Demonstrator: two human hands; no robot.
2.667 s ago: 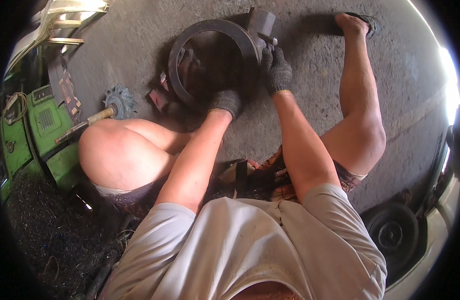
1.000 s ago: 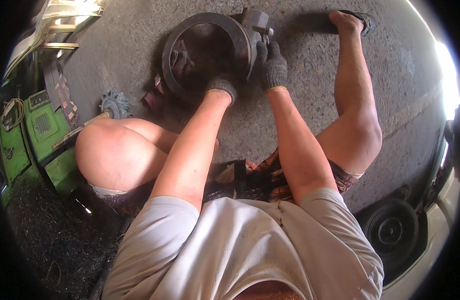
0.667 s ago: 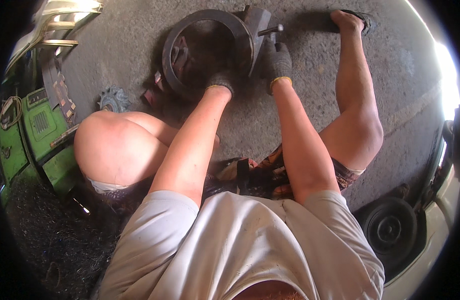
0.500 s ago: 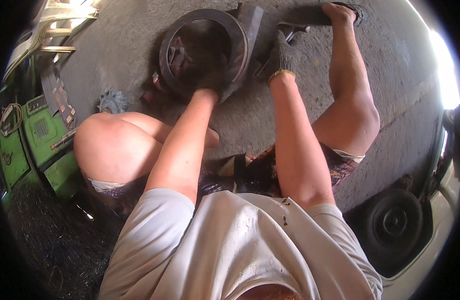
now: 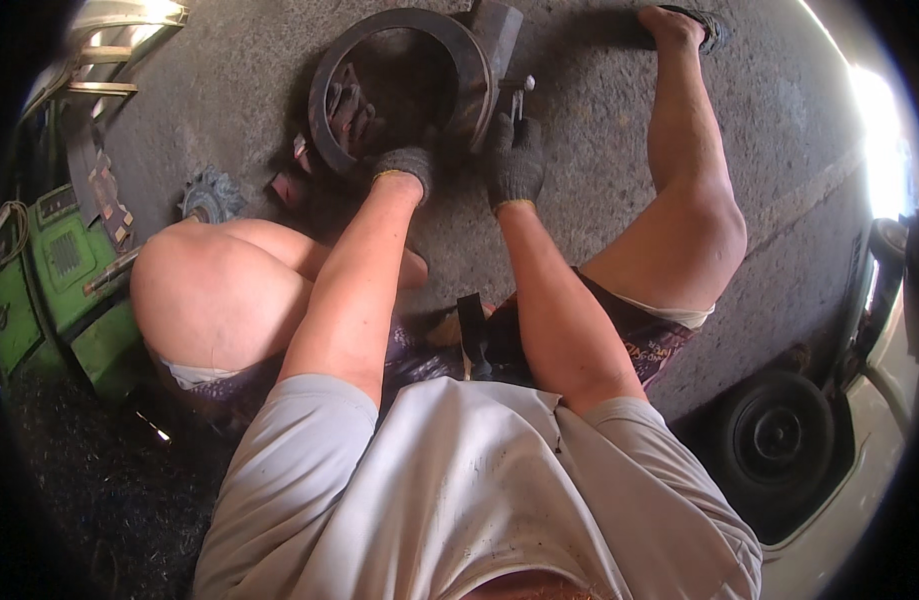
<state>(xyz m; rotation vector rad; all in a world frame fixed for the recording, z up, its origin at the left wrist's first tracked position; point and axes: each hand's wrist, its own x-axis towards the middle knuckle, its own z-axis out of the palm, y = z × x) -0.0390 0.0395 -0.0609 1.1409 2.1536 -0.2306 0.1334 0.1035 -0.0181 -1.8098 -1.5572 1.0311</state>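
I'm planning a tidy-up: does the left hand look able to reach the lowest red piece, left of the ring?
Probably yes: the left hand is by the ring, and nothing distinct blocks the shadowed gap to the red piece.

Pale grey short-sleeved cloth shirt, dark-specked; dark patterned shorts; dark grey knitted gloves edged yellow; dark footwear.

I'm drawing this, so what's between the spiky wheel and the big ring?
In the head view, red pieces lie on the floor between the spiky wheel and the ring.
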